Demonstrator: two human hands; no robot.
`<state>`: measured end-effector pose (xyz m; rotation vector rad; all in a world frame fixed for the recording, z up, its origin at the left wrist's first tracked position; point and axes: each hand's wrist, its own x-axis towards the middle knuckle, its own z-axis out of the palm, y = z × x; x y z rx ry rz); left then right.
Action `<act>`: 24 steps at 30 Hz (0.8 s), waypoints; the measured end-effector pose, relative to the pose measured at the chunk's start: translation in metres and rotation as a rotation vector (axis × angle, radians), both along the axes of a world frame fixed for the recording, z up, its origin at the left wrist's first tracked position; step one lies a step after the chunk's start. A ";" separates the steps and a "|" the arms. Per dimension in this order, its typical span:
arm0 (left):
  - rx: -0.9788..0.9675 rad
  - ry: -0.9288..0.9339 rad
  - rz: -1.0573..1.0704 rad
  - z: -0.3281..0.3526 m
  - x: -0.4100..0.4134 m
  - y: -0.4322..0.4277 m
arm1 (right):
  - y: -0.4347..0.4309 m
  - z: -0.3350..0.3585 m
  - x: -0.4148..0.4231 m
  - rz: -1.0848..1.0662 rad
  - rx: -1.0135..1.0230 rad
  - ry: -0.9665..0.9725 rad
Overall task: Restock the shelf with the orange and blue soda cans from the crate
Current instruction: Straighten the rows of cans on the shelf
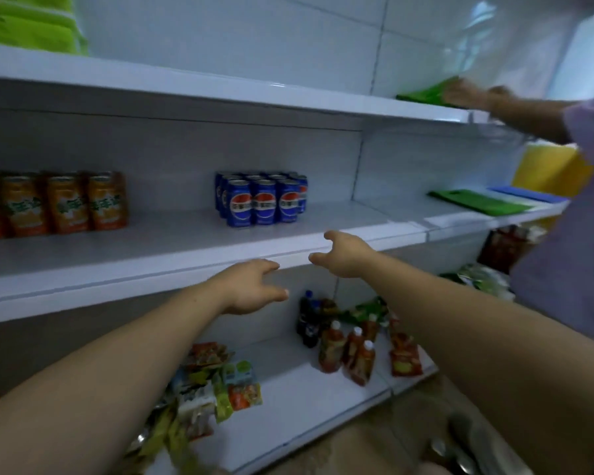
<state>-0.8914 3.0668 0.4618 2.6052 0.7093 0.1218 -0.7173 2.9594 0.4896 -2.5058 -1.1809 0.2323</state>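
Left hand (251, 286): empty, fingers spread and loosely curled, palm turned inward; it hovers just in front of the front lip of the middle shelf (192, 248), touching nothing.
Right hand (343, 255): empty too, fingers apart, thumb raised; it sits a little higher than the left hand and close beside it, over the same shelf lip.
Gap between the hands: narrow, with only the white shelf edge showing through it.
Blue soda cans (263, 200): a tight block standing upright on the middle shelf, beyond both hands and slightly to the left of the right hand, well apart from either.
Orange soda cans (54, 205): a row standing upright on the same shelf, far to the left of the left hand, running out of view at the edge.
Shelf space between the two can groups: bare white board.
Crate: not seen in this view.
Below the hands: a lower shelf (288, 399) with snack packets (216, 382) under the left forearm, and dark bottles (307, 320) and red pouches (354, 354) between the forearms.
Right of the right hand: another person's arm (515, 111) reaching to a green sheet (429, 92) on the upper shelf.
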 end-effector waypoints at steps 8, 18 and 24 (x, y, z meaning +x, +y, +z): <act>-0.037 0.060 -0.347 -0.039 0.091 -0.124 | -0.170 -0.037 0.057 -0.303 -0.083 0.051; -0.130 0.382 -0.635 -0.161 0.194 -0.238 | -0.341 -0.154 0.103 -0.638 -0.187 0.234; -0.257 0.525 -0.677 -0.256 0.264 -0.265 | -0.385 -0.269 0.155 -0.753 -0.270 0.397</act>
